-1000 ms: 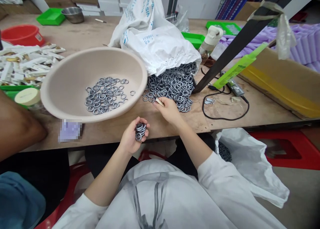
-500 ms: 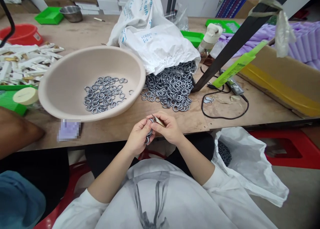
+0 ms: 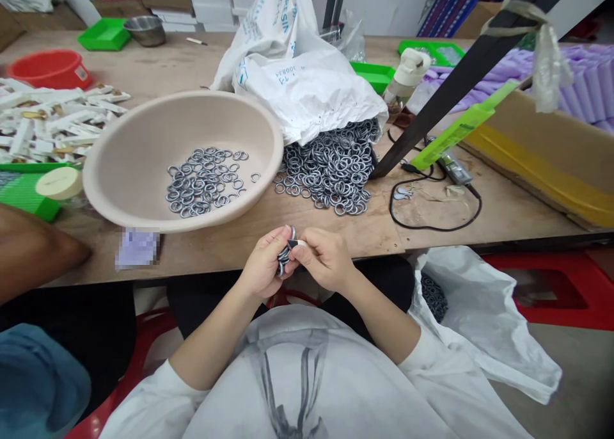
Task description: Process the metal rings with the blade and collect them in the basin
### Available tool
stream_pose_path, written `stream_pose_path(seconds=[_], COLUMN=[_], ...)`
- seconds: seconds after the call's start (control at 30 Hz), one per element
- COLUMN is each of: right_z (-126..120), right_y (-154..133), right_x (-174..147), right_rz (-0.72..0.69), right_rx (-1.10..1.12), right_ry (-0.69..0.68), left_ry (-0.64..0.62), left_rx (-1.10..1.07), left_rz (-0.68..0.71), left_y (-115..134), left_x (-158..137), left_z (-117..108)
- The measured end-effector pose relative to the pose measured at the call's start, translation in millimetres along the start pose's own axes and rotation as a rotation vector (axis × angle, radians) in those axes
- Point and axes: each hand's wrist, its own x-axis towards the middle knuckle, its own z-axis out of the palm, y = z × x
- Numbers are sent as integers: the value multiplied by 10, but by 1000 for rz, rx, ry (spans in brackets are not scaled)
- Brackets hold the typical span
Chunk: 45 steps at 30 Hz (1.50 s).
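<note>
Shiny grey metal rings (image 3: 283, 257) sit gripped in the fingers of the left hand (image 3: 261, 265), where the leftward dark tip of a small pale-handled tool (image 3: 294, 242), pinched by the right hand's fingers (image 3: 316, 252), meets them.

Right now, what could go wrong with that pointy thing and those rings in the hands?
The dark-tipped tool in the right hand might slip and poke the left hand. The rings in the left hand could drop past the front edge of the table.
</note>
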Motion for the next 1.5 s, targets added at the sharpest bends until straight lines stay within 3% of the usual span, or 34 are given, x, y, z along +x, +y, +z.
stream_pose_path(seconds=[0.6,0.73,0.83,0.9,1.03,1.13,1.2,1.5], right_z=[21,40,36,37,91,163,210,182], right_y=[-39,156,344,359,132,14,30,141], right_x=[-48,4,79,102,65,52,88,424], right_rz=[-59,38,208,226,172,305,362,190], right_rx=[-59,-18,68,152,428,691,768,459], right_ry=[27,53,191,224,130,19,21,29], left_ry=[-64,-69,-113,-107,-47,-40,-45,-5], left_rx=[69,70,82,69,27,27,38,-14], left_rz=[17,-14,-55,-56,-48,-57,-65,30], left_y=[-2,-10,-12,-9,-16,-46,-64,66], left_x=[-27,-51,-74,-76,-51,-38,-38,-69], left_z=[-47,-44,-26,-25,-58,-82,-95,-191])
